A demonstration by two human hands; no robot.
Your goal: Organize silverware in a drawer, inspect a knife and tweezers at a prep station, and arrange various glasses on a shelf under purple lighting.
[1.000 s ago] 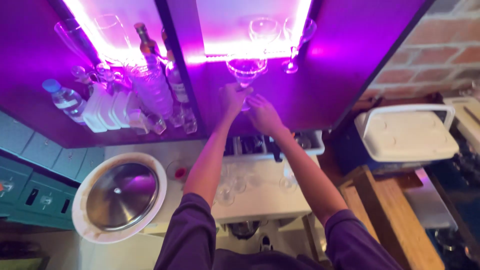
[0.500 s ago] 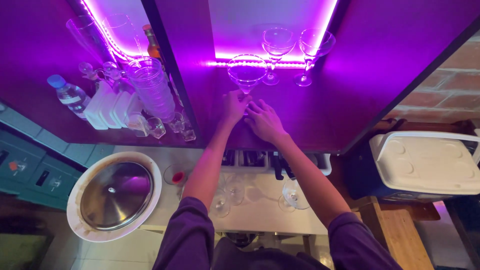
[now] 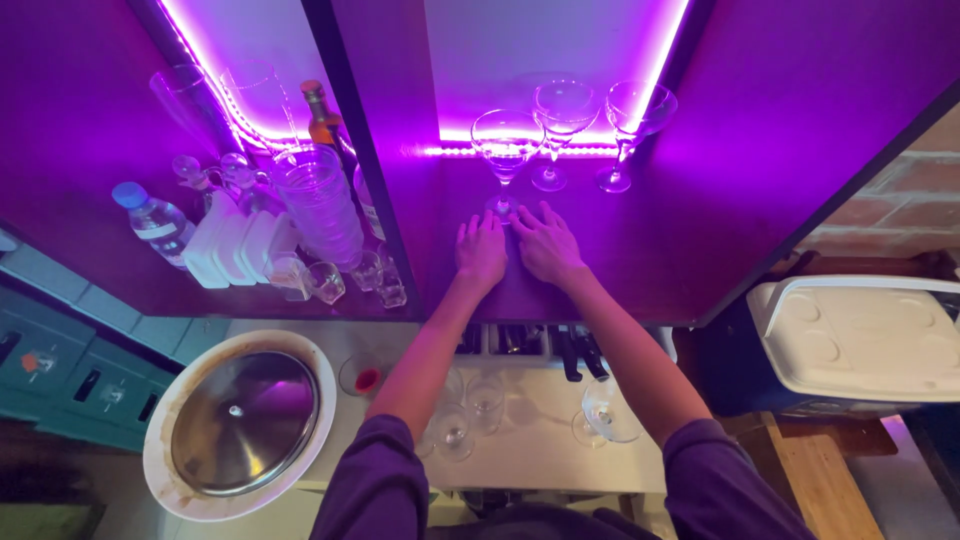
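On the purple-lit shelf (image 3: 700,250), a clear stemmed cocktail glass (image 3: 507,150) stands upright.

My hands, left hand (image 3: 482,250) and right hand (image 3: 547,245), are glowing pink-violet on the shelf (image 3: 640,250), which is showing deep purple under the bright magenta light strip (image 3: 530,150). The clear glass (image 3: 506,150) by my fingertips is picking up lilac glints. My sleeves (image 3: 380,490) are looking dark purple. Below, the counter (image 3: 545,450) is staying pale cream, the pot lid (image 3: 245,420) is shining silver-grey, and the cooler lid (image 3: 860,340) is appearing off-white with brown-red brick (image 3: 900,200) behind.
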